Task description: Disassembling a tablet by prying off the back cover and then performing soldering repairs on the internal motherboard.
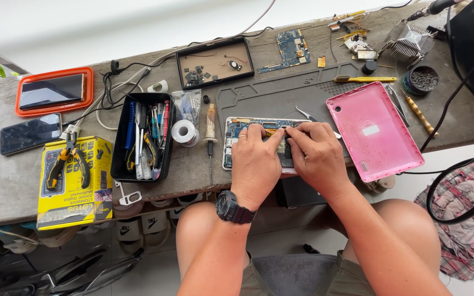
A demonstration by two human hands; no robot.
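Grey, worn workbench (6, 186) spanning frame, scuffed and stained. Dark grey work mat (281, 96) laid on top, just beyond grip. Pale white wall (111, 27) behind bench, far from grip, washed in bright even daylight. Light tiled floor (281, 235) below grip. Checked cloth (467, 219) crumpled on floor, right of grip.

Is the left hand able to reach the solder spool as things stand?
Probably yes. The solder spool stands just left of the left hand, with only bare bench and a thin upright tool between them.
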